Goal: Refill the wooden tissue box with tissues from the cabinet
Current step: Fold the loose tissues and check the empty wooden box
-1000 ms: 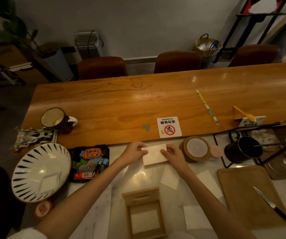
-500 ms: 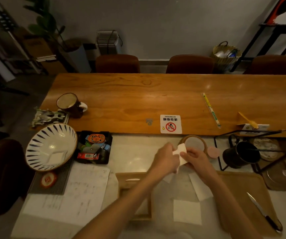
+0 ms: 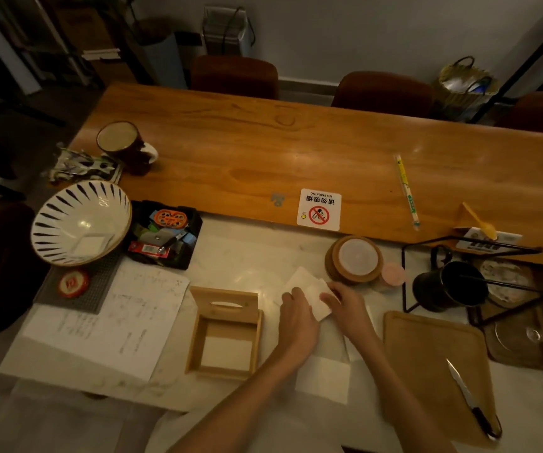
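- wood box first: wooden tissue box (image 3: 225, 335) sits open on the pale worktop (image 3: 250, 256), just left of the hands. its slotted lid (image 3: 225, 301) stands tilted up at the far edge.
- a white layer shows at the bottom of the box; looks like tissue already in, but the box is far from full by my read.
- left hand (image 3: 297, 317) and right hand (image 3: 345, 304) meet on one white tissue (image 3: 309, 291), lying on or just above the worktop, right of the box and near the round wooden coaster stack (image 3: 355, 259).
- grip: left fingers press down on the tissue's near edge; right fingertips pinch its right side. both hands are closed on that tissue, lightly.
- another folded tissue (image 3: 324, 377) lies nearer the person, partly under the left forearm. cabinet not in view.
- step in hand, as i judge it: folding or squaring the sheet before it goes in the box.
- doing it well: keep edges aligned, press the crease flat with the left hand while the right draws the flap over; fold to match the box opening so it drops in flat.
- tissue is thin and tears easily; light pressure, no dragging.
- mind the knife (image 3: 469, 398) on the cutting board (image 3: 427, 354) to the right, apart from the hands.
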`<move>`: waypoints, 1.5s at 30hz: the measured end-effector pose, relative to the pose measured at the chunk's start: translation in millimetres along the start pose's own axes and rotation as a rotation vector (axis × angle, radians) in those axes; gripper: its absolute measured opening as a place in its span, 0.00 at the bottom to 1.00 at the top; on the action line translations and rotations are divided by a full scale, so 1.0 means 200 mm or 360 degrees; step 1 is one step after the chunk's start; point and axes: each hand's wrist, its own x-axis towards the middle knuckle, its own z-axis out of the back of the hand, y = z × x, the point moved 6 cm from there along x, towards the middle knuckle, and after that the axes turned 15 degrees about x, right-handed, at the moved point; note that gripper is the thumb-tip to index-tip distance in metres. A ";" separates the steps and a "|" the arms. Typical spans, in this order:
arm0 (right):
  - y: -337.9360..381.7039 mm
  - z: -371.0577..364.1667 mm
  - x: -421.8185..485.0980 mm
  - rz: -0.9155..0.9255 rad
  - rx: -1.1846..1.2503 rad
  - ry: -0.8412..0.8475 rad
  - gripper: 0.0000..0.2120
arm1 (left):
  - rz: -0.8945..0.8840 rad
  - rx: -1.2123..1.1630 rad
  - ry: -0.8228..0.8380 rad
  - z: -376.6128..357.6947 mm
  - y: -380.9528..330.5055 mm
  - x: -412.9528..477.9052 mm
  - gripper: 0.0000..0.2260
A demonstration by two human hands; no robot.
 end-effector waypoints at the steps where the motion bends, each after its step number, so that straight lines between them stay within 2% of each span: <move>1: 0.01 -0.02 0.03 0.0025 -0.0057 0.0008 0.04 | 0.0004 0.0060 -0.0043 0.01 0.00 0.02 0.11; 5: 0.01 -0.12 0.09 0.0166 -0.0347 -0.0089 0.07 | 0.0115 0.0310 -0.0161 0.03 0.04 0.11 0.12; 8: 0.00 -0.18 0.08 0.0247 -0.0599 -0.0197 0.12 | 0.0221 0.0449 -0.0124 0.01 0.09 0.13 0.13; 13: -0.04 -0.23 0.06 0.0083 -0.0857 -0.0301 0.26 | 0.0182 0.0483 -0.0073 -0.04 0.11 0.14 0.14; 16: -0.03 -0.22 0.05 0.0040 -0.0908 -0.0322 0.26 | 0.0105 0.0330 -0.0096 -0.04 0.12 0.14 0.13; 18: -0.03 -0.20 0.03 0.0011 -0.0703 -0.0276 0.20 | 0.0013 0.0010 -0.0094 -0.03 0.13 0.14 0.13; 22: -0.05 -0.09 -0.08 -0.0122 0.0011 -0.0319 0.10 | -0.0091 -0.0558 -0.0080 0.02 0.13 0.09 0.18; 24: -0.08 -0.03 -0.16 -0.0276 0.0559 -0.0344 0.10 | -0.0087 -0.0766 0.0051 0.01 0.13 0.06 0.20; 26: -0.13 0.00 -0.26 -0.0367 0.1016 -0.0365 0.12 | -0.0119 -0.0888 0.0237 0.00 0.12 0.02 0.16; 29: -0.16 0.02 -0.39 -0.0365 0.1150 -0.0302 0.14 | -0.0220 -0.0826 0.0315 -0.01 0.10 -0.02 0.09; 32: -0.16 0.02 -0.47 -0.0283 0.1008 -0.0263 0.13 | -0.0282 -0.0762 0.0423 -0.03 0.07 -0.05 0.08; 34: -0.19 0.05 -0.50 -0.0298 0.0794 -0.0423 0.12 | -0.0343 -0.0599 0.0452 -0.04 0.02 -0.04 0.09; 40: -0.27 0.16 -0.52 -0.0393 -0.0099 -0.0882 0.12 | -0.0768 0.0101 0.0344 -0.14 -0.30 0.10 0.15; 45: -0.24 0.17 -0.48 -0.0483 -0.0534 -0.0866 0.12 | -0.1028 0.0634 0.0349 -0.29 -0.43 0.17 0.17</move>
